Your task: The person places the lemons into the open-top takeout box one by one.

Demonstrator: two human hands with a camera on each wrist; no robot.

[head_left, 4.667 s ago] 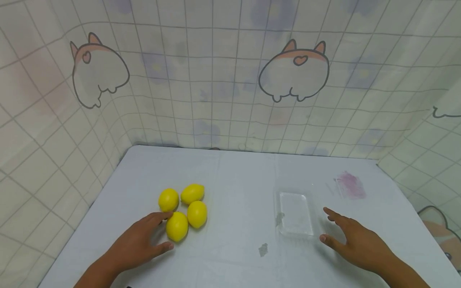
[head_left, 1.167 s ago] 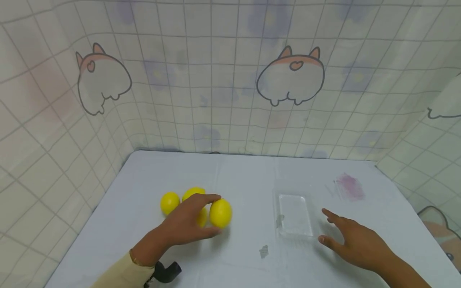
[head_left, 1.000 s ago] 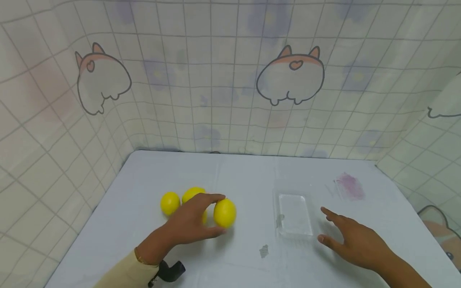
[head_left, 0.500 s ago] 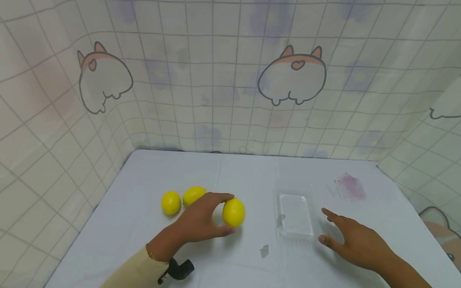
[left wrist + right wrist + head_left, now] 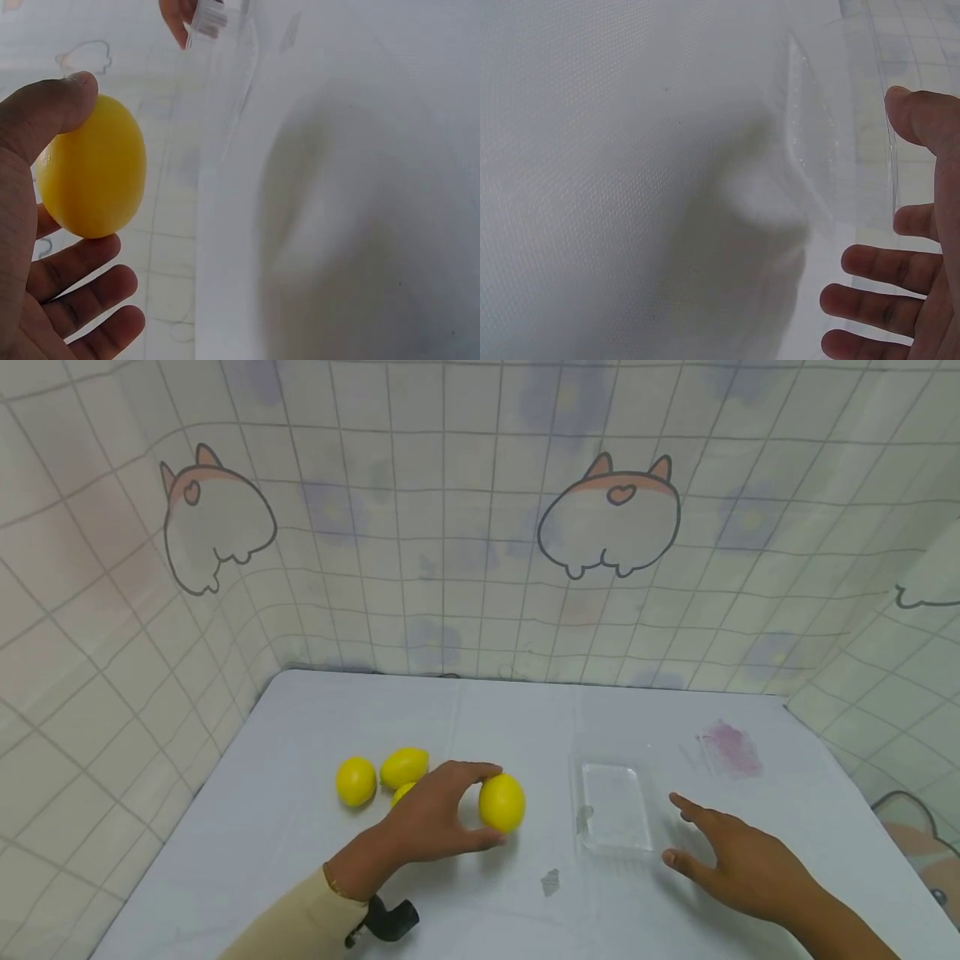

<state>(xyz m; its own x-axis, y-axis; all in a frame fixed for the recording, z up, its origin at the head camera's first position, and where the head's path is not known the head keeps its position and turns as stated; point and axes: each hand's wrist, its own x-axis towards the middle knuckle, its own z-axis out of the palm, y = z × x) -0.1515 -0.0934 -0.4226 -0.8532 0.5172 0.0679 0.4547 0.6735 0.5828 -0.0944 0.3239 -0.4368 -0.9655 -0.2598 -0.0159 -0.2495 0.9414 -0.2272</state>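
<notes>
My left hand grips a yellow lemon between thumb and fingers, just above the white table, left of a clear plastic tray. In the left wrist view the lemon sits under my thumb with the tray's edge beyond. Three more lemons lie at the left: one alone, one behind, one partly hidden by my hand. My right hand rests with fingers spread beside the tray's right side; the right wrist view shows the fingers next to the tray.
A tiled cloth backdrop with cartoon prints walls the table on three sides. A purple stain marks the table at the far right. A small grey mark lies near the front of the tray.
My left hand has picked one lemon from the group and carried it rightward toward the tray. The right hand has stayed by the tray.
</notes>
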